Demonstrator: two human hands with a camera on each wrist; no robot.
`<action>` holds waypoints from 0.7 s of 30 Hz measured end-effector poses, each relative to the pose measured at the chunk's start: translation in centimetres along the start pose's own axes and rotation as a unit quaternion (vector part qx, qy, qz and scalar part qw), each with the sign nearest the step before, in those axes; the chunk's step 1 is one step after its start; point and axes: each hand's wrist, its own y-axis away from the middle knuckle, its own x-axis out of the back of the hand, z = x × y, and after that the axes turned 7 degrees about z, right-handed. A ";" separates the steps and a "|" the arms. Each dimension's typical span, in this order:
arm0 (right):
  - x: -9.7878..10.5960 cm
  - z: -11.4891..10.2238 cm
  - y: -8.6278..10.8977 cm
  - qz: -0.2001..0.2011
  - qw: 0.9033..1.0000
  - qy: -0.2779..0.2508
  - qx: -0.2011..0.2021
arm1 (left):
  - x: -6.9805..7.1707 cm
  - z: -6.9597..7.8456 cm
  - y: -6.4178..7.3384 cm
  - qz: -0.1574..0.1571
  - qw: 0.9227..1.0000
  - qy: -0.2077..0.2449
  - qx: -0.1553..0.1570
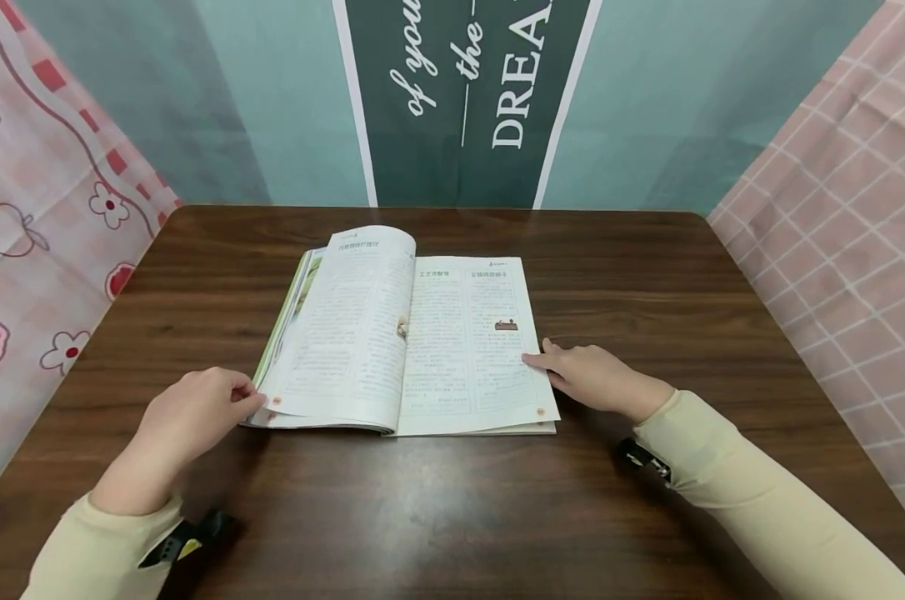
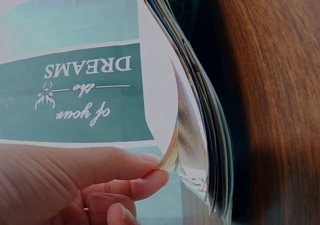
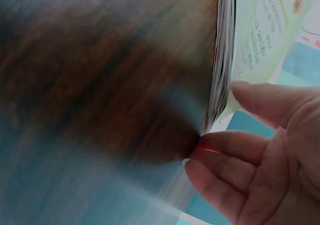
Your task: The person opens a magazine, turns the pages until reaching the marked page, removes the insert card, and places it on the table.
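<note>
An open magazine (image 1: 467, 350) lies on the brown table, its printed pages showing text and small pictures. At its lower left corner my left hand (image 1: 197, 408) pinches the page corner between thumb and index finger. In the left wrist view this page (image 2: 162, 100) bends up from the stack of leaves below, and the thumb (image 2: 125, 162) presses its edge. My right hand (image 1: 598, 375) rests at the magazine's right edge, one digit lying over the page margin. In the right wrist view the fingers (image 3: 225, 170) are fairly straight beside the leaf edges.
The dark wooden table (image 1: 647, 283) extends around the magazine. Behind it hangs a teal cloth (image 1: 272, 100) with a lettered dark green panel. A fruit-patterned cloth (image 1: 47, 217) borders the left side and a pink checked cloth (image 1: 850, 208) the right.
</note>
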 end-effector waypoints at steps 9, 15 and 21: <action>0.1 0.6 -0.3 -0.015 0.998 -0.051 -0.030 | 0.2 0.2 0.0 0.018 1.000 -0.007 0.003; 0.1 0.5 -0.7 -0.008 0.997 -0.051 -0.049 | -0.4 3.9 -1.2 0.108 0.991 0.041 -0.063; -0.1 0.1 -1.0 0.005 0.996 -0.049 -0.069 | -4.0 10.7 -3.7 0.149 0.959 0.158 -0.180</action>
